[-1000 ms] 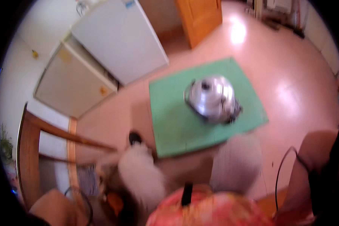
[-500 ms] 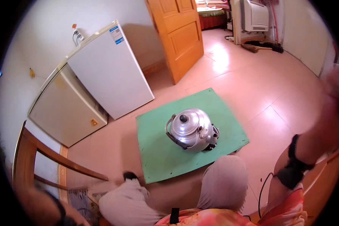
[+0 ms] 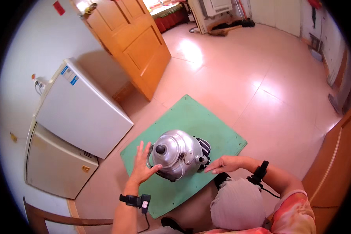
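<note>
Two open hands flank one metal kettle, which sits near the middle of a green mat on the pink tiled floor. A white fridge stands to your left, an orange wooden door beyond it. The kettle lies just ahead of you, its black lid knob facing up and its spout side toward your right. Your left hand, fingers spread, touches the kettle's left flank and is the nearer; your right hand, palm down and unclenched, points at the spout side, just beside it. Neither hand grips anything.
</note>
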`<state>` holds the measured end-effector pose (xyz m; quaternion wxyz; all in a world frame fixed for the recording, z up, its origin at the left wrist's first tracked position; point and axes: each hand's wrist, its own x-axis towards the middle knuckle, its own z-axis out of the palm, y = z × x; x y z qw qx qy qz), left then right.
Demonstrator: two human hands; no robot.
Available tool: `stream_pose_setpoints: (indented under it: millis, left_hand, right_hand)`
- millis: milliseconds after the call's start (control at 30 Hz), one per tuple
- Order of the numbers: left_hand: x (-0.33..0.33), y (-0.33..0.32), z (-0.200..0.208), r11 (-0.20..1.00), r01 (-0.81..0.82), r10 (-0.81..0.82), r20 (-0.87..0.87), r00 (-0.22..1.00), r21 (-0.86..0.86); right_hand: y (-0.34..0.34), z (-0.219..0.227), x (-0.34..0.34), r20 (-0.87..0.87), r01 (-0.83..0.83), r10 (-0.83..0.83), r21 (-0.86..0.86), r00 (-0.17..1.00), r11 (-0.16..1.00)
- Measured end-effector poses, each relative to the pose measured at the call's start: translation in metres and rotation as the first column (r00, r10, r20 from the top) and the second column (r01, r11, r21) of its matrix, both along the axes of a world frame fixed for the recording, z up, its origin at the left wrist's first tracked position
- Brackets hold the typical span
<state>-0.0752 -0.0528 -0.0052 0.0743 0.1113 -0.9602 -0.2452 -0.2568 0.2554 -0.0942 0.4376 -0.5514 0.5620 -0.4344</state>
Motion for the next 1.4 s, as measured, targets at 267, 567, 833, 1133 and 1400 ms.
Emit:
stream_pose_setpoints:
  millis: [267,567,833,1133,1400]
  left_hand:
    - [-0.029,0.026,-0.025,0.988,-0.130,0.140,-0.134,0.981,0.080]
    - [-0.001,0.072,-0.014,0.951,-0.307,0.309,-0.164,0.937,0.040]
    - [-0.049,0.070,-0.015,0.981,-0.136,0.146,-0.065,0.987,0.136]
    - [-0.040,0.077,-0.028,0.959,-0.199,0.224,-0.109,0.969,0.201]
    - [-0.040,0.077,-0.011,0.998,-0.050,0.053,0.090,0.995,-0.030]
  right_hand:
    - [0.000,-0.024,-0.020,0.188,0.108,-0.088,-0.096,0.978,0.990]
    - [-0.001,0.001,-0.016,0.054,0.422,-0.420,-0.174,0.906,0.889]
    - [-0.002,-0.019,-0.003,0.117,0.601,-0.607,-0.374,0.786,0.706]
    - [-0.008,-0.029,0.014,0.115,0.622,-0.645,-0.436,0.755,0.650]
    - [-0.009,-0.020,0.013,0.030,0.615,-0.660,-0.397,0.751,0.681]
